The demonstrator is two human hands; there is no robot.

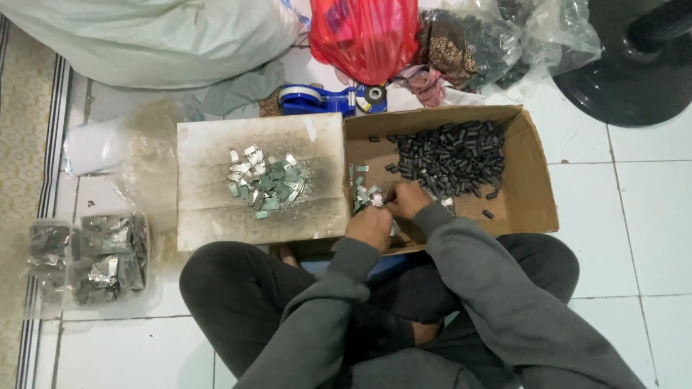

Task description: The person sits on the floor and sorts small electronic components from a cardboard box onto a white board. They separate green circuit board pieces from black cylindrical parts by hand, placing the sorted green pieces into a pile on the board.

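Note:
I sit cross-legged on a white tiled floor before an open cardboard box (530,166). My left hand (369,225) and my right hand (407,198) meet at the box's near left corner, both closed around small shiny metal pieces (365,195). A heap of small black cylindrical parts (450,155) fills the box's far side, just right of my right hand. Left of the box, a dusty grey board (209,180) carries a pile of small silver metal clips (265,181).
Clear bags of metal parts (90,256) lie at the left. At the back are a large pale sack (151,36), a red plastic bag (364,32), a blue tape dispenser (317,99), clear bags of dark parts (497,36) and a black round stand base (634,65).

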